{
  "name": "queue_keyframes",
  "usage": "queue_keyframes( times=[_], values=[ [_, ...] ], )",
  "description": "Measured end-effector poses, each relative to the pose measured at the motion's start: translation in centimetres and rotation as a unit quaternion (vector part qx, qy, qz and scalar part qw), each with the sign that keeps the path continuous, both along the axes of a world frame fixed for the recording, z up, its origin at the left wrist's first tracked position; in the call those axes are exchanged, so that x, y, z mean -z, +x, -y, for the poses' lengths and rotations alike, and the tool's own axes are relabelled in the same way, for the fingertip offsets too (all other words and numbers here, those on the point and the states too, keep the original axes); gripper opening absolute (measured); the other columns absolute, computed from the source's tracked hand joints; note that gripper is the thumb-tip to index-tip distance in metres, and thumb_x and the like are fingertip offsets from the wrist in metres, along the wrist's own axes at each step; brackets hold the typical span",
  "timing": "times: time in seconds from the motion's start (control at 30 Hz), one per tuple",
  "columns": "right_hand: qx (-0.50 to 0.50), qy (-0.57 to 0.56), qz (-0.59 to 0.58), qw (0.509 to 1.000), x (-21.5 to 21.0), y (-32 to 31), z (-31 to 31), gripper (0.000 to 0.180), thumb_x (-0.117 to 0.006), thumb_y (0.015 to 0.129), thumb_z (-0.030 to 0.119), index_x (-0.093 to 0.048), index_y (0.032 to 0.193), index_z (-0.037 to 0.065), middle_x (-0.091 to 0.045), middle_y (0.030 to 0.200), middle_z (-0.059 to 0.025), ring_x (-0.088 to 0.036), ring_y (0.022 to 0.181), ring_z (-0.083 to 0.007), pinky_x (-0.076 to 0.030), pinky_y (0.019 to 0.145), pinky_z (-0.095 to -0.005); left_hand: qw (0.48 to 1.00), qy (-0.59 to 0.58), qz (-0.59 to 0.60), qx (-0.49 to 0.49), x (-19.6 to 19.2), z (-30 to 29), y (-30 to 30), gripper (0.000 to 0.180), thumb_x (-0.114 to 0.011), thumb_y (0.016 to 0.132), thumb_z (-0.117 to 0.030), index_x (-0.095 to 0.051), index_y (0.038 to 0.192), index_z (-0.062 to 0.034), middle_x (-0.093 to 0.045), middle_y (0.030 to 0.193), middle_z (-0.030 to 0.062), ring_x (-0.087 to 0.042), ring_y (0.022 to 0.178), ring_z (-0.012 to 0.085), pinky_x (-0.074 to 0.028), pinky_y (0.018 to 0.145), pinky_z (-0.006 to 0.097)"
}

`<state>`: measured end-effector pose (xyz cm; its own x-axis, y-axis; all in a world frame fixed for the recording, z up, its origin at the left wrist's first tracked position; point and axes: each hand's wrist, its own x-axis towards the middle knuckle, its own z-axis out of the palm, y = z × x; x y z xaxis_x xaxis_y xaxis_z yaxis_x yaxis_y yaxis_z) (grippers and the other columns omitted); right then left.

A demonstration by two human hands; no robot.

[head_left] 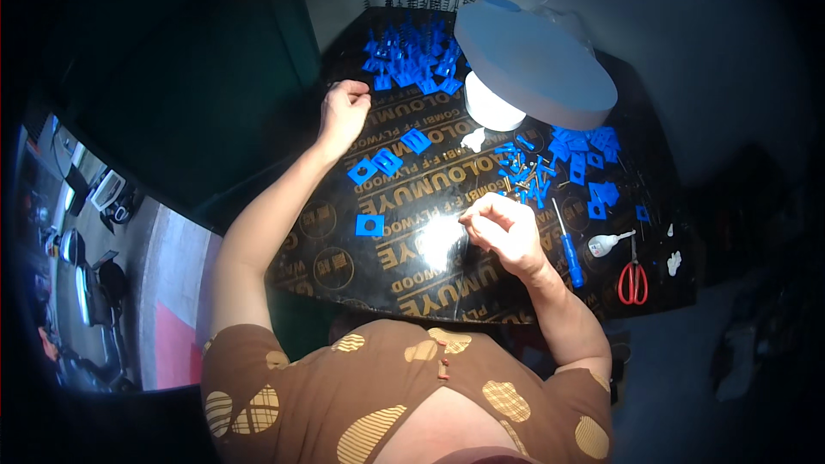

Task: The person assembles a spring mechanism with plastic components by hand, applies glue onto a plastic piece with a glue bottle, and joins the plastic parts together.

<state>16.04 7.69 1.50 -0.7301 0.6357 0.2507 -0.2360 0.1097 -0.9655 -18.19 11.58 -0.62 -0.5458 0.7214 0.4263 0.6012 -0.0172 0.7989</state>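
My left hand is stretched out to the far left of the table, fingers curled and drawn together. It is beside a heap of blue plastic pieces with dark springs; whether anything is in its fingertips is too small to tell. Closer in, my right hand is closed in a pinch above the board, and what it may hold cannot be made out. Between the hands lie a few flat blue square pieces. One more blue square with a round hole lies nearer to me.
A large grey oval-topped object on a white round base stands at the back. To the right are small blue and metal parts, more blue plates, a blue screwdriver, a small white bottle and red-handled scissors.
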Motion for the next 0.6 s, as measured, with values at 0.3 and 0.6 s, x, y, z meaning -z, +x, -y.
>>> queue_keyframes(
  times=[0.3,0.6],
  values=[
    [-0.288,0.013,-0.264,0.921,-5.8,2.8,6.2,0.047,-0.067,0.090,0.042,-0.060,0.096,-0.004,-0.057,0.089,-0.0152,-0.056,0.078,-0.0275,-0.054,0.061,-0.0418,0.945,-0.009,0.100,0.312,-3.3,11.0,13.8,0.016,-0.058,0.092,-0.004,-0.063,0.106,0.0027,-0.067,0.093,0.0070,-0.064,0.078,0.0102,-0.053,0.074,0.026],
    [-0.467,0.016,-0.341,0.816,-6.7,3.8,10.8,0.042,-0.058,0.098,0.035,-0.058,0.102,-0.008,-0.051,0.090,-0.0219,-0.056,0.080,-0.0359,-0.057,0.070,-0.0533,0.884,-0.079,0.200,0.416,-2.5,13.8,20.1,0.018,-0.060,0.093,-0.006,-0.061,0.110,-0.0010,-0.063,0.090,0.0047,-0.059,0.080,0.0091,-0.050,0.072,0.025]
  ],
)
